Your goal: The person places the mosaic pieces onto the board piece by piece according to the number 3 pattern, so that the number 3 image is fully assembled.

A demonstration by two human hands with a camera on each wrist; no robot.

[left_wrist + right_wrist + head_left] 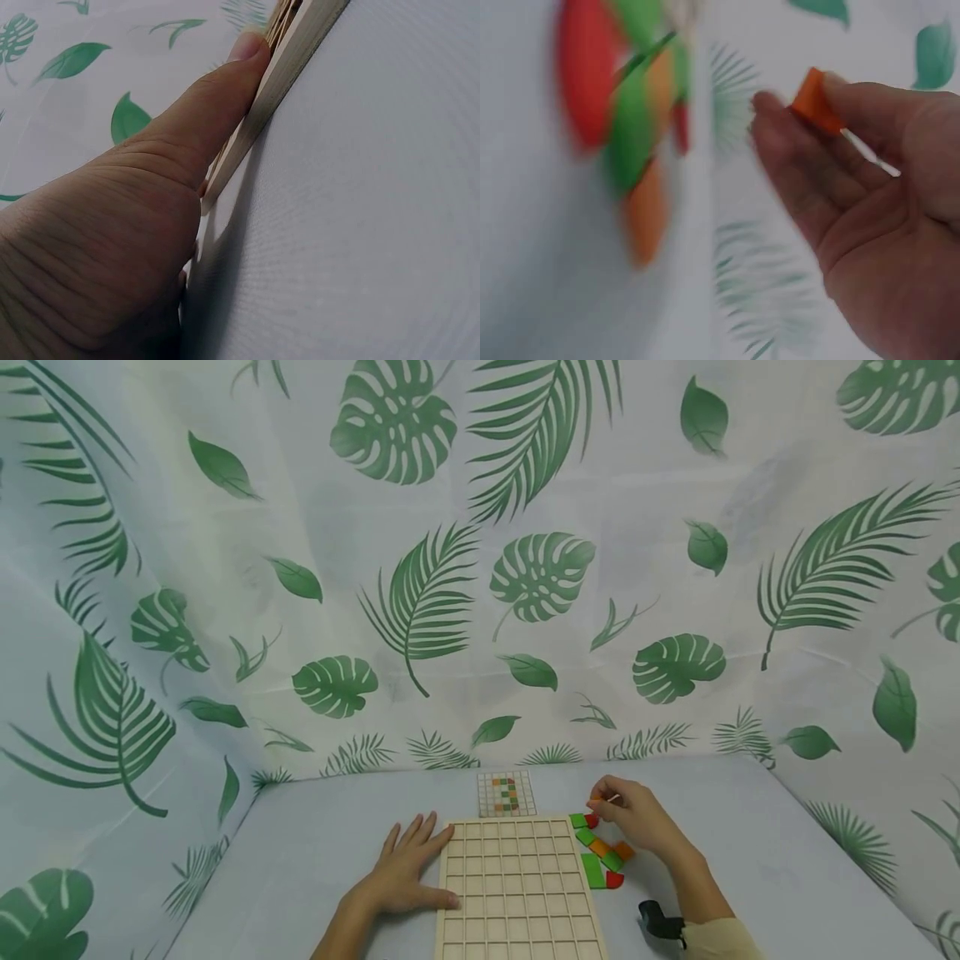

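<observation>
Orange tile point(815, 103) sits pinched in our right hand point(633, 817), above the loose tile pile point(602, 852). Our left hand point(408, 868), fingers flat, steadies the wooden grid board point(517, 893); we check the pattern card point(507, 794) before seating it squarely.

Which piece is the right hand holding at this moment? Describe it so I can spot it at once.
Start at the wooden grid board on the table, then look past its far right corner to the right hand. Pinched in its fingertips is a small orange tile. Unlike the green, orange and red tiles lying loose beside the board, it is lifted off the table.
</observation>
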